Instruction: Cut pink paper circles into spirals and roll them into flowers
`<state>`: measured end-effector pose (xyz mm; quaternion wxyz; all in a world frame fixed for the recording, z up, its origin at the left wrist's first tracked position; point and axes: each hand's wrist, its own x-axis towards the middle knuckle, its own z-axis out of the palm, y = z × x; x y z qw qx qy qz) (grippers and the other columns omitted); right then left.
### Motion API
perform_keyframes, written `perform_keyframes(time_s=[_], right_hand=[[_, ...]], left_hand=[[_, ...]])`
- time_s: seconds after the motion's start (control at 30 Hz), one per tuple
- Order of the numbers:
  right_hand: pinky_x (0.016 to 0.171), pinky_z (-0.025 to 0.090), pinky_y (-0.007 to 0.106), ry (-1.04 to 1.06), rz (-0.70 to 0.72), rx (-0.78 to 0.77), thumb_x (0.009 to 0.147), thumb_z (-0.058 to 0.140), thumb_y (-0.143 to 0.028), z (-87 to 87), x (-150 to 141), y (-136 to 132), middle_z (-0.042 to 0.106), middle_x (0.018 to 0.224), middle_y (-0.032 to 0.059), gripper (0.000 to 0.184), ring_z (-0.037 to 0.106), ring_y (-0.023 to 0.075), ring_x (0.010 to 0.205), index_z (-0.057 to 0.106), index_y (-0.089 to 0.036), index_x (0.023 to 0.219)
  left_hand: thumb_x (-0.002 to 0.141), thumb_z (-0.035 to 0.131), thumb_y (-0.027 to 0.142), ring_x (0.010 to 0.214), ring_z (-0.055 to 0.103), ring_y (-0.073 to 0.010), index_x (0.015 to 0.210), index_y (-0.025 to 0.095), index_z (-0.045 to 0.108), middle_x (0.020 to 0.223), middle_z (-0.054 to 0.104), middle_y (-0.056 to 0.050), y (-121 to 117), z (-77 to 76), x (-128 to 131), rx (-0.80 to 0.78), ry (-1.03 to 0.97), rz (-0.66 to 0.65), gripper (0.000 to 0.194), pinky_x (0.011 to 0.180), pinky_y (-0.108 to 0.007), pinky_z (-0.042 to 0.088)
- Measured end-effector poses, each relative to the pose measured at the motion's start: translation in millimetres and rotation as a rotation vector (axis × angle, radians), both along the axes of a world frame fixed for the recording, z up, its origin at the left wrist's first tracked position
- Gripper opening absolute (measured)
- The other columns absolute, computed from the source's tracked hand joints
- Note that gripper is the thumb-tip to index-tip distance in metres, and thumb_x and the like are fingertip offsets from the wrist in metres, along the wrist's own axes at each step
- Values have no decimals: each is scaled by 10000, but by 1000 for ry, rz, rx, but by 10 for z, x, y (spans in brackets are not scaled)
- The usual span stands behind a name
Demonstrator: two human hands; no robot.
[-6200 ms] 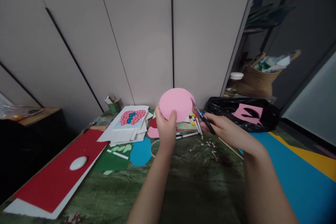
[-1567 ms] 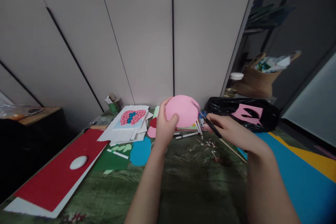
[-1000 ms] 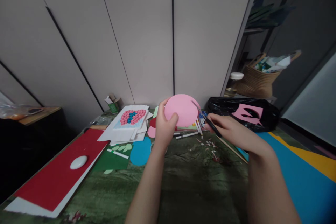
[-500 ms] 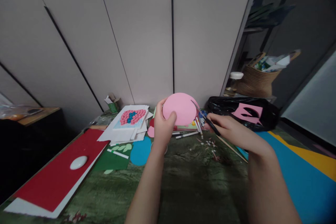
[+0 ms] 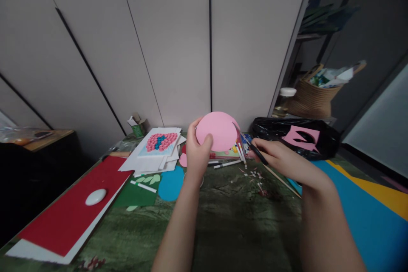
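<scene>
A round piece of pink paper [image 5: 218, 129] is held up above the table by my left hand [image 5: 198, 148], its thumb on the front and its fingers behind. My right hand [image 5: 274, 153] grips dark-handled scissors [image 5: 257, 153], whose blades point up and left at the paper's right edge. Along that edge a thin pink strip curls partly away from the round. Behind and below the paper lie several white markers [image 5: 240, 153], partly covered by it. Small paper scraps [image 5: 253, 175] are scattered on the table under the scissors.
On the left lie red paper [image 5: 76, 208] with a white oval object [image 5: 95, 196], green paper [image 5: 135, 193] and a blue cutout [image 5: 171, 185]. A pink-and-blue dotted picture [image 5: 161, 141] tops white sheets. On the right are a black plastic bag [image 5: 267, 129] and blue paper [image 5: 357, 216].
The pink paper and my left hand have shifted very slightly left. The scissors stay at the paper's right edge, and the other things lie as before.
</scene>
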<state>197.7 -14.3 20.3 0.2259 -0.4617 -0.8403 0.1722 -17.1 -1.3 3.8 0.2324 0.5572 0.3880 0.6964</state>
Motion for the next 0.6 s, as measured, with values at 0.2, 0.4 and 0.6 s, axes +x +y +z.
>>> perform_keyframes(time_s=[0.2,0.4,0.6], right_hand=[[564,314,275,11,-11,-29,919,297,-440,6,-8,-13,510,696,-9,335,445,136,643,454,-210,733],[558,317,269,21,-28,-49,892,368,-434,13,-16,-21,515,681,-9,306,442,136,635,465,-205,713],[552,323,270,55,-30,-35,871,403,-421,21,-25,-25,531,720,2,263,449,140,648,476,-207,737]], left_hand=[[725,513,112,1183,443,-246,1157,273,496,1245,507,-29,-15,28,10,3,25,18,462,1029,-430,346],[732,483,97,1222,402,-249,1181,282,483,1276,482,-15,-48,47,8,4,109,-15,486,1060,-433,309],[722,477,78,1206,419,-248,1172,285,490,1261,496,-21,-66,55,10,-21,158,-54,496,1054,-442,318]])
